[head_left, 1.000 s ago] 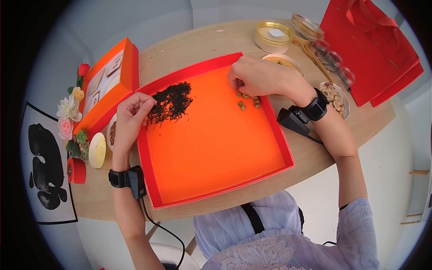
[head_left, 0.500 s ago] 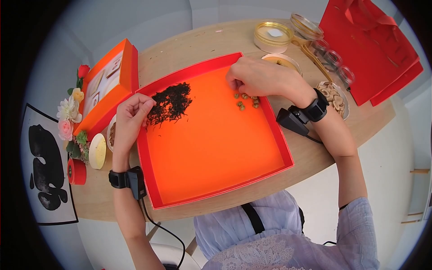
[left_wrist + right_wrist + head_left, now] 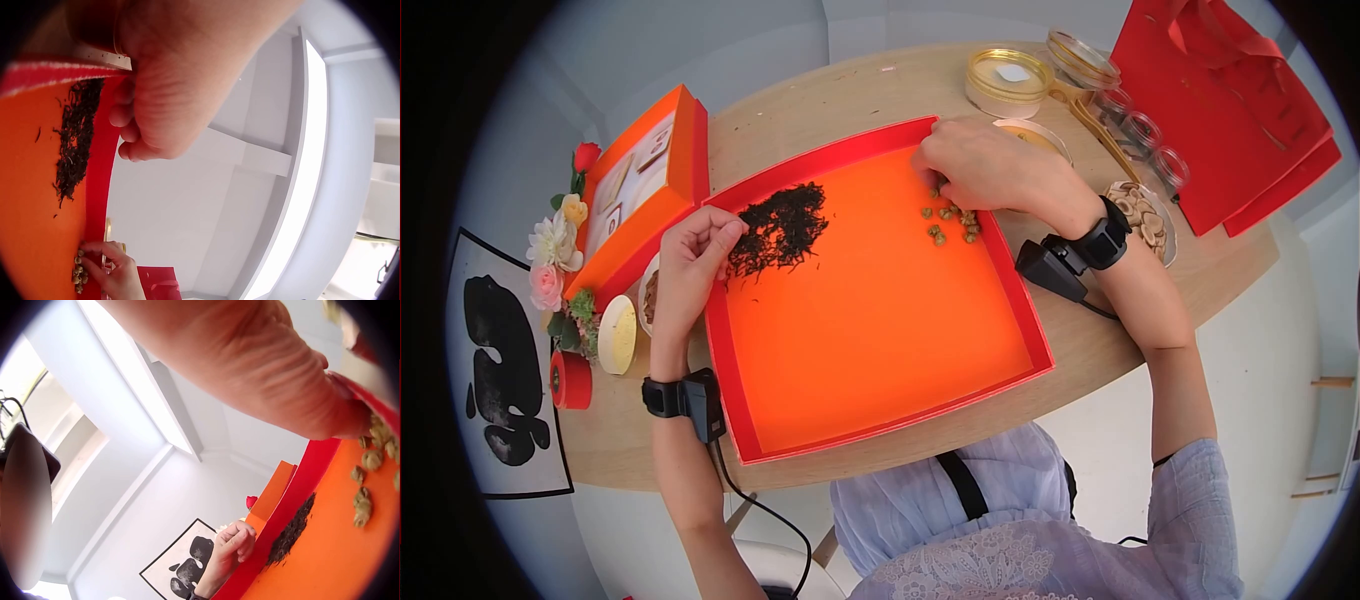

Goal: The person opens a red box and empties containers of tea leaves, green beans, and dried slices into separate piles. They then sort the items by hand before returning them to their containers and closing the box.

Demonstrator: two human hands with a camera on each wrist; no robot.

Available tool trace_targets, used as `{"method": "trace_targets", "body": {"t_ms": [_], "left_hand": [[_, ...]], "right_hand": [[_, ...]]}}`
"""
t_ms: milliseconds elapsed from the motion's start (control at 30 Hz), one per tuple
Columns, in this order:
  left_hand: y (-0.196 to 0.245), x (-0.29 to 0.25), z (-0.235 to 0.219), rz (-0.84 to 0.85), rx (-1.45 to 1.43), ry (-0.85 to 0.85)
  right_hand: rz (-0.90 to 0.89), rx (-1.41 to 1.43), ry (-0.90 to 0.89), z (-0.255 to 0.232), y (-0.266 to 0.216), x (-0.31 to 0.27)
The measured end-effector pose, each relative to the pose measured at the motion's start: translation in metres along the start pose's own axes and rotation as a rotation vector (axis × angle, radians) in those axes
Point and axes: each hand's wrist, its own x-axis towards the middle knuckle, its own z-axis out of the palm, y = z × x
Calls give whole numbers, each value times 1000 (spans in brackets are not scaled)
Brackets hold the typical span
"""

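A wide red box [image 3: 880, 340] with an orange floor lies between the hands. Dark, thin strips like loose tea leaves [image 3: 788, 228] are spread in its far left corner. My left hand [image 3: 693, 260] rests at the left rim beside them, fingers loosely curled. Over the far right corner my right hand [image 3: 980, 165] reaches down, thumb and forefinger at a cluster of dried greenish-brown flower buds [image 3: 937, 236]. In the left wrist view the right hand [image 3: 119, 275] has its fingertips around a bud; the right wrist view shows more buds [image 3: 372, 460] under its fingers.
Behind the right hand sits a bowl [image 3: 1055, 140], with a bowl of pale dried slices [image 3: 1145, 215] nearer. Gold-rimmed jars [image 3: 1007, 90], wooden tongs [image 3: 1115, 140] and a red bag [image 3: 1220, 110] stand farther right. An orange box [image 3: 635, 195] and flowers [image 3: 552, 245] stand left.
My right hand has shifted slightly right, over the cluster, and more buds show below its fingers. The left hand has stayed at the box rim.
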Motion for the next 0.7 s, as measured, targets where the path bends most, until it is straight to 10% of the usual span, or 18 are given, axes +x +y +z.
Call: {"method": "trace_targets", "body": {"t_ms": [700], "left_hand": [[1,0,1,-4,15,4]], "right_hand": [[-63,94,44,4,2,1]]}}
